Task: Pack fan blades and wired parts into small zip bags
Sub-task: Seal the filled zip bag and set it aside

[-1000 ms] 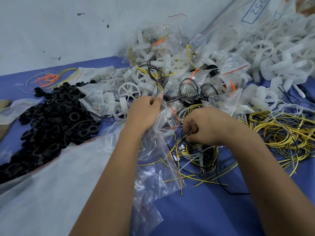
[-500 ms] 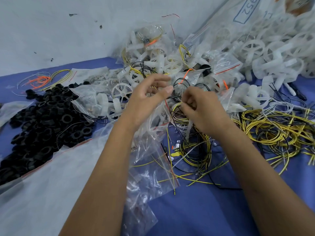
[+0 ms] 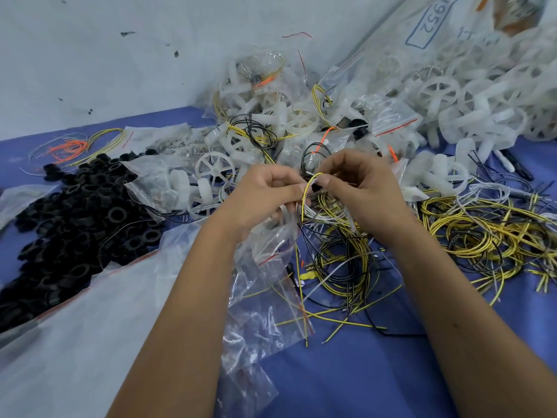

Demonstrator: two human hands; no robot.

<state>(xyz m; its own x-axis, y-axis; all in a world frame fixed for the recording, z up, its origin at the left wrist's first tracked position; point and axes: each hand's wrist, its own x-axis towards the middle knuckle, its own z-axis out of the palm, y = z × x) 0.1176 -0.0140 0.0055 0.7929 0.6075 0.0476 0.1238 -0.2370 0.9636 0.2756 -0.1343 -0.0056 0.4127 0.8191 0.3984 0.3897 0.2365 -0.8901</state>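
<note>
Clear zip bags (image 3: pixel 265 300) are seen nearest, loose on the blue table (image 3: pixel 376 384). Both hands have been lifted off the wire tangle (image 3: pixel 343 260) and brought together since a second ago: left hand (image 3: pixel 265 197) is curled on a bag mouth, right hand (image 3: pixel 358 188) pinches a looped yellow wire (image 3: pixel 309 185) at it. Insertion is judged under way. Open room is left only at the near edge; black rings (image 3: pixel 75 224) crowd the left, fan blades (image 3: pixel 482 95) the far right.
</note>
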